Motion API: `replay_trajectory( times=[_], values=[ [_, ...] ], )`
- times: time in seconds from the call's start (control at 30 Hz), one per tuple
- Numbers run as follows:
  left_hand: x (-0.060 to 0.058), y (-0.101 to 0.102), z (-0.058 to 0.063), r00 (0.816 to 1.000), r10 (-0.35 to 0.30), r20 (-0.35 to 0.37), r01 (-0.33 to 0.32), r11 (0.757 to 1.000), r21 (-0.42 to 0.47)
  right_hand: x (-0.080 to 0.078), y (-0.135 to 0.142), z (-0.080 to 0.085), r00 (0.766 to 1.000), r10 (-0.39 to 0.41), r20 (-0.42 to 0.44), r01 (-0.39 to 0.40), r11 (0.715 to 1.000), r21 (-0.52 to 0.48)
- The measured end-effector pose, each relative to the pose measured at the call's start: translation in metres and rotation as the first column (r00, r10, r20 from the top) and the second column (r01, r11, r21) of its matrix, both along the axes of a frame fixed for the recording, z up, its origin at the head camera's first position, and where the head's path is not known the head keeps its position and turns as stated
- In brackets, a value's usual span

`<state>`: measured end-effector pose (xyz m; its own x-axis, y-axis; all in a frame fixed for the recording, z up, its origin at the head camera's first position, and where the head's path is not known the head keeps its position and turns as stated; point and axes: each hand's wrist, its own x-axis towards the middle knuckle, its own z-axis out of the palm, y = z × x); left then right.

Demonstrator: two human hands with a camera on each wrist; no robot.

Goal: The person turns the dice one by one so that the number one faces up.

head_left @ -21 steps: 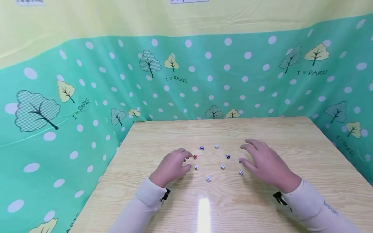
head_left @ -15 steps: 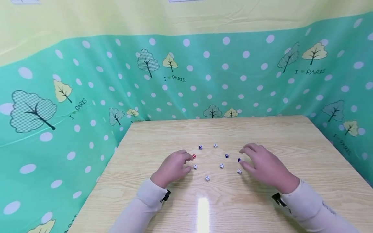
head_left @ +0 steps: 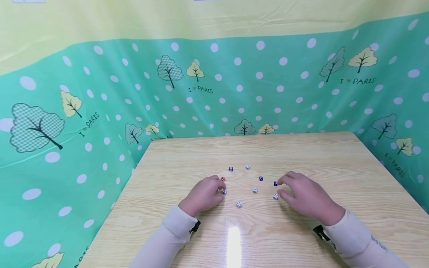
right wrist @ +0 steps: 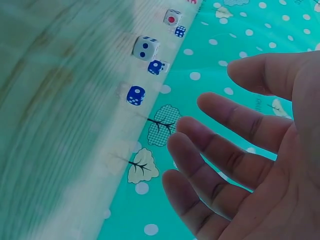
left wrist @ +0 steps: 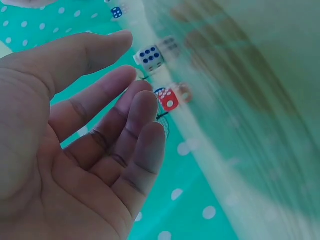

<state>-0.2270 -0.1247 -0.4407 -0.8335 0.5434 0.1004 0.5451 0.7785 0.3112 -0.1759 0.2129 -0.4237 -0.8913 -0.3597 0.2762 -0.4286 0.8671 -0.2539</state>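
Several small dice are spread over the wooden table. My left hand point(head_left: 203, 195) hovers low at the left of the group, its thumb and fingers apart around a white die point(head_left: 224, 191). In the left wrist view that white die point(left wrist: 150, 58) lies beyond the fingertips, with a red die point(left wrist: 169, 100) close by. To the right, my right hand point(head_left: 306, 195) has its fingers spread beside a blue die point(head_left: 275, 183) and a white die point(head_left: 275, 197). The right wrist view has nothing in the palm; a blue die point(right wrist: 136, 95) shows past the fingers.
Between the hands lie a white die point(head_left: 255, 190), a blue die point(head_left: 260, 178) and a nearer white die point(head_left: 239, 204). Farther back are a blue die point(head_left: 231, 169) and a white die point(head_left: 248, 166). A dotted green curtain point(head_left: 201, 100) surrounds the wooden table point(head_left: 187, 156) behind and at the sides.
My left hand has shifted slightly right and nearer, from beside the red die to the white die. The right hand has come down a little toward me. The dice stay put.
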Motion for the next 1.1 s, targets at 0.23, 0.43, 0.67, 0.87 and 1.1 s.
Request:
replay_trajectory(
  times=[0.23,0.43,0.67,0.87,1.1],
  values=[
    [-0.002,0.003,-0.004,1.000,-0.003,-0.023,0.002,1.000,-0.011,0.001,0.000,-0.002,1.000,0.009,-0.006,-0.009,1.000,0.004],
    [-0.004,0.003,-0.007,1.000,-0.008,-0.029,0.008,1.000,0.002,-0.002,0.000,-0.005,1.000,0.005,0.015,-0.005,1.000,0.011],
    [-0.008,0.002,-0.010,0.999,-0.013,-0.033,0.013,1.000,0.011,-0.003,0.000,-0.013,0.999,-0.006,0.031,0.005,1.000,0.028],
    [-0.005,-0.003,-0.010,1.000,-0.005,0.001,0.005,1.000,0.020,-0.002,0.001,-0.014,0.999,-0.014,0.043,0.012,1.000,0.027],
    [0.005,-0.014,-0.007,0.997,0.004,0.075,-0.007,0.999,0.036,0.000,0.004,-0.012,0.998,-0.012,0.066,0.011,1.000,0.021]
  ],
)
